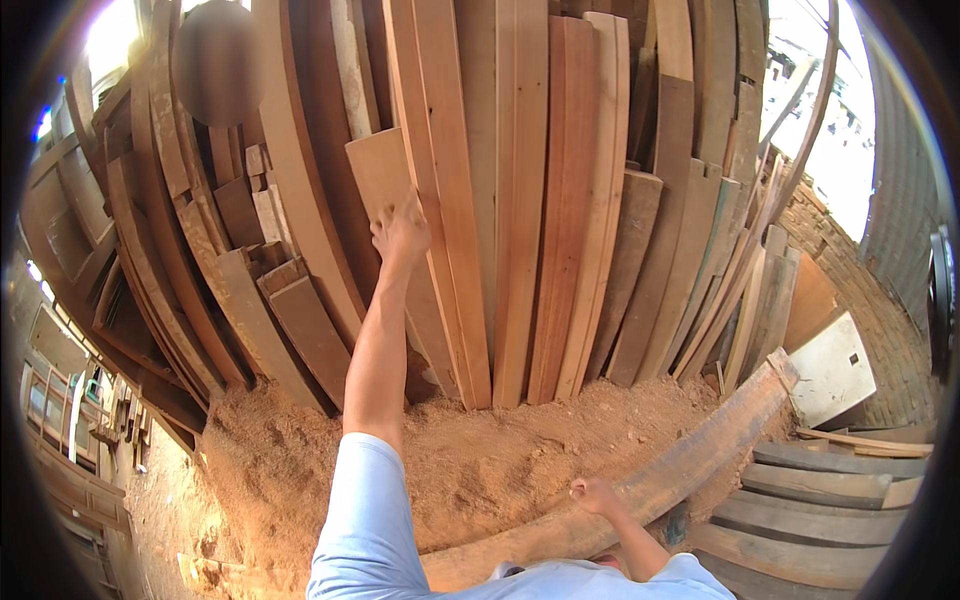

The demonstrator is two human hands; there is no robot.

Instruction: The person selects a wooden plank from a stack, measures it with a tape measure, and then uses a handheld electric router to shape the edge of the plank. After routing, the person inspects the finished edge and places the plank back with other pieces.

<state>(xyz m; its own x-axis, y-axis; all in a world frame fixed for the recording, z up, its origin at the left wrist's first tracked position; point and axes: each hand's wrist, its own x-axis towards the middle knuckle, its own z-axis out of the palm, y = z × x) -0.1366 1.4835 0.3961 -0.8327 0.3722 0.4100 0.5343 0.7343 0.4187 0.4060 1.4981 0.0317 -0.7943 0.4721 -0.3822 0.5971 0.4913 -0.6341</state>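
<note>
The left hand (401, 233) is reaching up, its fingers closing on the edge of a short board (384, 180) leaning in the plank stack (520, 200) against the wall. The right hand (594, 493) is hanging low over the sawdust (480, 450), fingers curled together, holding nothing visible. The board is standing nearly upright, long axis tilting slightly left, top end pointing up and away. Pulled one-handed, it could twist free or drag neighbouring planks down (they are only leaning), and loose sawdust underfoot could be robbing the person of footing.
</note>
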